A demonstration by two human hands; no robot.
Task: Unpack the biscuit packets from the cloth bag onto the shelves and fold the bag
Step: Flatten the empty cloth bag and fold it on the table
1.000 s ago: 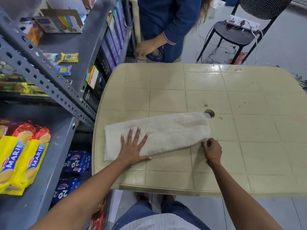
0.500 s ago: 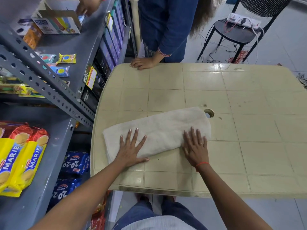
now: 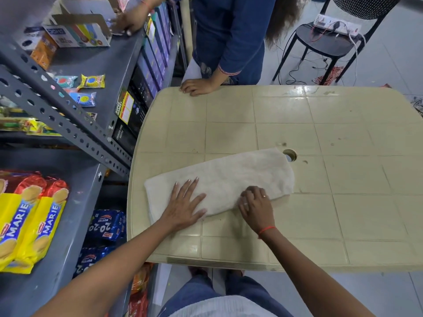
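The off-white cloth bag [image 3: 240, 177] lies folded into a long flat strip on the beige plastic table [image 3: 343, 213], slanting up to the right. My left hand [image 3: 183, 204] presses flat on its left part with fingers spread. At the strip's near edge, my right hand [image 3: 256, 202] has its fingers curled onto the cloth. Yellow Marie biscuit packets [image 3: 29, 220] lie on the grey shelf [image 3: 66, 259] at left, and blue 20-20 packets [image 3: 106, 225] sit on a lower shelf.
Another person in blue stands at the table's far side, one hand [image 3: 194, 86] on its edge, the other on the upper shelf by a cardboard box [image 3: 75, 30]. A hole [image 3: 289, 155] in the table is beside the bag's right end. A black chair [image 3: 332, 40] stands behind.
My right hand went from the bag's right end onto the cloth, lay flat, then shifted left and curled its fingers. The other person's hand came onto the table edge.
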